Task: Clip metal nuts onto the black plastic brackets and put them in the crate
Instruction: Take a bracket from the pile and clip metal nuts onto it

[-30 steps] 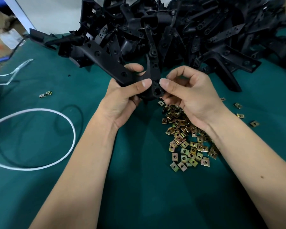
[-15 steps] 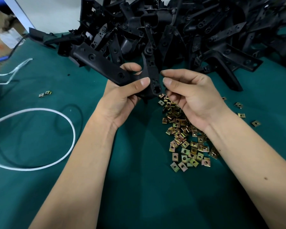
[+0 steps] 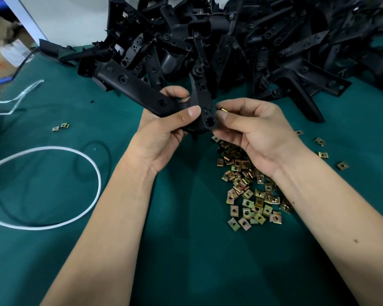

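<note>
- The left hand (image 3: 164,131) grips a black bracket (image 3: 142,93) by its bend, thumb across the face, seemingly to steady the holed tab toward the other hand.
- The right hand (image 3: 252,129) pinches a brass-coloured nut (image 3: 222,110) between thumb and forefinger, just beside the tab's edge, likely ready to slide on.
- Loose nuts (image 3: 250,191) lie on the green counter (image 3: 186,261) under the right wrist, within easy reach.
- More brackets (image 3: 263,40) are heaped along the far edge.
- No crate is in view.
</note>
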The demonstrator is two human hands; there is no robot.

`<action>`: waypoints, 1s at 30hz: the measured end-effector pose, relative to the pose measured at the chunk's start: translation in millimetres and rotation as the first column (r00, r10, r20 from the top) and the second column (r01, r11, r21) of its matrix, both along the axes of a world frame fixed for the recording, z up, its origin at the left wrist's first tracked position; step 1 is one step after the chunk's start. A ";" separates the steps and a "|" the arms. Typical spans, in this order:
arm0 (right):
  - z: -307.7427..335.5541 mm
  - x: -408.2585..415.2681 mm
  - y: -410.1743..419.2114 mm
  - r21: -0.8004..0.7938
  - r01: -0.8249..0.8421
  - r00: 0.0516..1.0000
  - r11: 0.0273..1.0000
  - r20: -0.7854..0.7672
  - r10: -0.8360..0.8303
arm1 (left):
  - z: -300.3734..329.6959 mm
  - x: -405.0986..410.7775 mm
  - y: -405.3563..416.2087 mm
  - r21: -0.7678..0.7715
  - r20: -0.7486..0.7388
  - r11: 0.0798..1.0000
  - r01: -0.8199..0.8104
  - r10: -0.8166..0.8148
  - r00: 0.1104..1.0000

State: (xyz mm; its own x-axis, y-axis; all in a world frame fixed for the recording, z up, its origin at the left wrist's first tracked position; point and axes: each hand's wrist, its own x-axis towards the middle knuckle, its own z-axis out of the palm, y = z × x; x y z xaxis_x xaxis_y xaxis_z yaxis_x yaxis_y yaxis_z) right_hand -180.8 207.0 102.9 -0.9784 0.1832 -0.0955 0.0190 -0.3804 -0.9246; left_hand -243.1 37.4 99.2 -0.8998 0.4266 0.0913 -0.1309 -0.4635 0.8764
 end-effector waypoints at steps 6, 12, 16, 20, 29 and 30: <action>1.8 0.4 0.3 -0.015 -0.023 1.000 1.000 0.003 0.023 | -1.8 -0.8 0.1 -0.015 -0.009 1.000 -0.010 0.010 1.000; 2.6 1.9 -2.2 -0.016 -0.038 0.999 0.999 0.024 0.038 | -3.0 -1.8 0.0 -0.037 -0.009 0.999 -0.004 0.004 1.000; 3.3 1.5 0.2 -0.047 -0.021 0.999 0.999 0.033 0.023 | -1.8 -0.8 0.3 -0.016 -0.002 1.000 -0.017 0.017 1.000; 3.6 1.1 1.8 -0.051 -0.043 0.999 0.998 0.031 0.045 | -1.7 -0.8 -0.3 -0.009 0.002 1.000 -0.027 0.027 1.000; 1.6 -0.1 5.6 -0.011 -0.111 0.993 0.994 0.050 0.111 | -3.9 -0.8 -1.3 -0.058 -0.015 0.998 -0.023 0.022 1.000; 0.8 -0.2 5.6 -0.004 -0.117 0.992 0.993 0.054 0.117 | -3.7 -0.5 -1.6 -0.067 -0.023 0.998 -0.019 0.017 1.000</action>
State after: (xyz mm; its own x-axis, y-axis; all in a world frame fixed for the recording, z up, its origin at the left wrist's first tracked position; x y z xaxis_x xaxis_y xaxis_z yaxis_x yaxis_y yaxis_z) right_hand -181.0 212.6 103.7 -0.9865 0.0674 -0.1493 0.1138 -0.3737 -0.9205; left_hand -243.6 35.7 95.5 -0.9054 0.4163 0.0835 -0.1029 -0.4060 0.9081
